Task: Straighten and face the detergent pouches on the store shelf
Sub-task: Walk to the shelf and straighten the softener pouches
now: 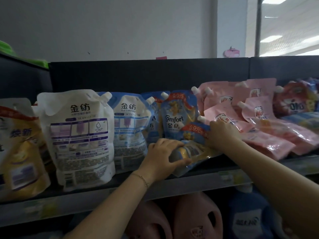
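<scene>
Blue pouch [195,135] lies tipped forward at the front of the shelf [215,167], between a standing blue pouch [179,116] and the pink pouches [269,135]. Left hand [164,156] grips its lower end, fingers curled over it, thumb beneath. Right hand [222,133] holds its upper edge beside the spout, fingers curled round it.

You read 金纺 on white pouch [79,135] and blue-white pouch [128,128]; Comfort, 金纺, 9.9元 on blue pouch [176,118]; 9.9元 on lying pouch [191,133].
</scene>
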A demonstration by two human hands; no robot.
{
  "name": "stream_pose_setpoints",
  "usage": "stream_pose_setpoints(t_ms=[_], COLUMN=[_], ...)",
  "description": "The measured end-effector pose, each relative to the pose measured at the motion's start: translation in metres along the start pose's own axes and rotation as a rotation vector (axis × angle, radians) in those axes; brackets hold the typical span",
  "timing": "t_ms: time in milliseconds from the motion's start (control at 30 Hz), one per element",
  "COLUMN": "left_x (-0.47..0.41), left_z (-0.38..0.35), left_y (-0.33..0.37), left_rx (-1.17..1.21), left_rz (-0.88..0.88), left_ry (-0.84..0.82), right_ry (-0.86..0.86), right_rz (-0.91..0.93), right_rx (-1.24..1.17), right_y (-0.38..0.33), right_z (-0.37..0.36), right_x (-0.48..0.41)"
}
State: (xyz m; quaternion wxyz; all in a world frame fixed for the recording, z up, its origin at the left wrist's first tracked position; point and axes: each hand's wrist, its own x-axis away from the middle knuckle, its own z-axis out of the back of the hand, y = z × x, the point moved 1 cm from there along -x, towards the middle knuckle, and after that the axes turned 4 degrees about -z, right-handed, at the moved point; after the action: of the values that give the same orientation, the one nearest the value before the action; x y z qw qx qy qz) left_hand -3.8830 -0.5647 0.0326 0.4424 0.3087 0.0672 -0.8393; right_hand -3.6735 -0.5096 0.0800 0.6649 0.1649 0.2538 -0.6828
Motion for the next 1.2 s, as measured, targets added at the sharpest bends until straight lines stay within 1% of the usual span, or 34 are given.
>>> stream_pose_setpoints(t_ms=[100, 167, 333, 433, 467, 533, 600, 667, 733, 800, 867, 933, 967, 1067, 1133, 1200], left_x=[-0.001, 0.000, 0.003, 0.003, 0.001, -0.005, -0.011, -0.013, -0.012, -0.008, -0.003, 0.000, 0.001, 0.005, 0.007, 0.010], left_z=[0.002, 0.004, 0.013, 0.010, 0.007, 0.002, 0.000, -0.001, -0.001, 0.000, 0.001, -0.003, -0.005, -0.013, -0.014, -0.013], left_y=[0.000, 0.000, -0.001, 0.007, 0.011, 0.014, 0.009, 0.004, 0.002, 0.004, 0.005, 0.005, 0.004, 0.000, -0.002, -0.003], left_rx=[0.101, 0.095, -0.070, -0.267, -0.331, -0.342, -0.322, -0.256, -0.199, -0.175, -0.136, -0.105, -0.096, -0.043, -0.012, -0.011], left_rz=[0.054, 0.054, -0.047, -0.144, -0.118, 0.062, 0.219, 0.296, 0.315, 0.298, 0.301, 0.329, 0.343, 0.364, 0.346, 0.300], left_ry=[0.022, 0.039, 0.132, 0.206, 0.186, 0.080, -0.030, -0.100, -0.132, -0.114, -0.080, -0.069, -0.066, -0.028, 0.007, 0.026], right_ry=[0.093, 0.144, 0.369, 0.471, 0.482, 0.473, 0.409, 0.321, 0.292, 0.334, 0.434, 0.568, 0.588, 0.546, 0.493, 0.422], right_rz=[0.074, 0.121, 0.252, 0.233, 0.211, 0.200, 0.228, 0.299, 0.405, 0.513, 0.640, 0.787, 0.836, 0.857, 0.793, 0.682], right_rx=[-0.132, -0.250, -0.426, -0.552, -0.556, -0.526, -0.508, -0.513, -0.559, -0.608, -0.590, -0.486, -0.464, -0.476, -0.467, -0.456], right_y=[-0.010, -0.016, -0.044, -0.071, -0.079, -0.093, -0.103, -0.109, -0.114, -0.117, -0.116, -0.111, -0.108, -0.098, -0.090, -0.081], right_z=[-0.003, 0.000, 0.038, 0.072, 0.080, 0.089, 0.088, 0.083, 0.077, 0.076, 0.074, 0.068, 0.063, 0.050, 0.039, 0.025], right_x=[0.002, 0.001, -0.011, -0.016, -0.017, -0.018, -0.017, -0.014, -0.009, 0.000, 0.013, 0.028, 0.034, 0.049, 0.055, 0.062])
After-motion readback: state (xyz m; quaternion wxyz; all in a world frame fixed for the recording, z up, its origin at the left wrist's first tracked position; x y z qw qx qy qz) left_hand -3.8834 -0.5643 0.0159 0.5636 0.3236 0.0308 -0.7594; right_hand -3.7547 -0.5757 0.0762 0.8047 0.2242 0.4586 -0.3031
